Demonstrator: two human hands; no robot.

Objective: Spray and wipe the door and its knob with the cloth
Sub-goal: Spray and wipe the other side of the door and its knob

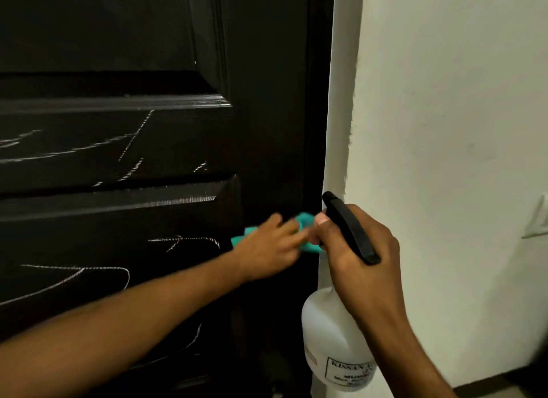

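Observation:
A dark panelled door (142, 148) fills the left, with white chalk-like scribbles across its lower panels. My left hand (271, 246) presses a teal cloth (305, 218) against the door's right stile; the hand is blurred. The knob is hidden behind hand and cloth. Just to the right, my right hand (360, 255) grips the black trigger head of a white spray bottle (329, 335), with the nozzle pointing up-left toward the door edge.
The dark door frame (318, 101) meets a rough white wall (444, 130) on the right. A light switch plate (538, 219) sits at the far right edge. A strip of floor (489, 385) shows at bottom right.

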